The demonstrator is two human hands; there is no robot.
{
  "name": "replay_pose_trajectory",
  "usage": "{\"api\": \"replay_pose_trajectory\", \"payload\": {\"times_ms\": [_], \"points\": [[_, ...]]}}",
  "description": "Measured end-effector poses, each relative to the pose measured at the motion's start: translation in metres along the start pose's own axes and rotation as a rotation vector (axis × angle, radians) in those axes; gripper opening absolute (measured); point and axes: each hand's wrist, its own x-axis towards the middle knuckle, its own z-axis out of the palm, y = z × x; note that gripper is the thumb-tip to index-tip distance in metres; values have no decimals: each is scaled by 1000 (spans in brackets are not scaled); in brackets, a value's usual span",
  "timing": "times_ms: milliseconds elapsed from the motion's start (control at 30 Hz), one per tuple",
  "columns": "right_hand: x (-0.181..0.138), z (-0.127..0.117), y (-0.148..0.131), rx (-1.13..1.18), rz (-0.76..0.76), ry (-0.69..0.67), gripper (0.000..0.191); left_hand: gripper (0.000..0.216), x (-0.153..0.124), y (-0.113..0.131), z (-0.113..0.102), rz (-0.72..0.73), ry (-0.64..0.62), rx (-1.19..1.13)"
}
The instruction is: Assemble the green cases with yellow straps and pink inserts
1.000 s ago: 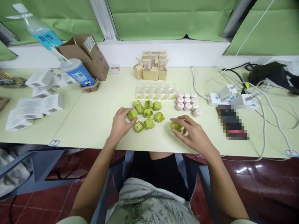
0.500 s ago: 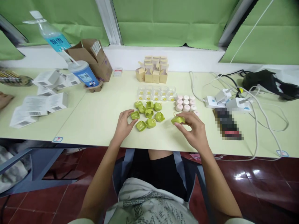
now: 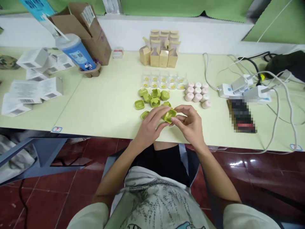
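Note:
Between my two hands is a small green plastic case [image 3: 169, 116], its hollow side facing up, held just over the front of the table. My right hand [image 3: 190, 124] pinches it with thumb and fingers from the right. From the left, the fingertips and thumb of my left hand [image 3: 150, 126] close on it too. Several more green cases [image 3: 155, 102] lie loosely grouped beyond my hands, some of them hollow side up. One green piece [image 3: 144, 114] is partly covered by my left hand. Pink and white round pieces [image 3: 197, 97] stand in rows past my right hand.
Behind the green cases are clear cups with yellow marks [image 3: 163, 80] and open small cartons [image 3: 164, 58]. White boxes [image 3: 35, 89], a blue cup [image 3: 79, 54] and a cardboard box [image 3: 98, 44] stand left. A power strip [image 3: 226, 91] with cables and a blurred-out object [image 3: 241, 116] lie right.
My hands have come together from either side of the green group. My left hand has left the open green piece at the group's left and now meets the case in my right hand.

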Motion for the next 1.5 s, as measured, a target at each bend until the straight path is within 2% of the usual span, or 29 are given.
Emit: {"api": "replay_pose_trajectory", "payload": {"times_ms": [67, 167, 233, 300, 400, 600, 800, 900, 1000, 1133, 1200, 1300, 1333, 1400, 1500], "points": [[-3, 0, 1, -75, -84, 25, 38, 49, -1, 1, 6, -19, 58, -17], [-2, -8, 2, -400, -389, -49, 5, 46, 2, -2, 2, 16, 49, -30], [2, -15, 5, -607, -618, -81, 12, 47, 4, -6, -2, 29, 16, -93], [6, -19, 9, -733, -801, -34, 18, 48, 5, -10, -4, 20, -34, -187], [8, -20, 15, -803, -944, 26, 19, 51, 3, -17, -4, -12, -90, -297], [5, -21, 24, -716, -878, -116, 19, 53, -1, -23, -1, -67, -142, -393], [6, -24, 27, -595, -794, -217, 12, 53, 0, -13, -1, -199, -200, -405], [8, -24, 27, -594, -772, -218, 13, 56, 1, -9, 2, -244, -221, -414], [11, -23, 28, -579, -747, -184, 16, 59, 1, -8, 7, -272, -179, -444], [12, -26, 23, -553, -723, -175, 15, 49, 2, -6, 6, -314, -151, -498], [13, -34, 19, -567, -709, -123, 12, 47, 3, -7, -4, -334, -117, -484], [18, -59, 15, -664, -664, -31, 8, 51, 5, -19, -31, -344, -41, -378], [21, -69, 15, -735, -637, -21, 7, 51, 5, -26, -42, -344, -42, -328], [27, -90, 17, -951, -556, -33, 9, 39, 5, -40, -65, -355, -78, -157], [34, -110, 20, -1273, -443, -82, 19, 28, 1, -58, -91, -423, -112, 33]]}}
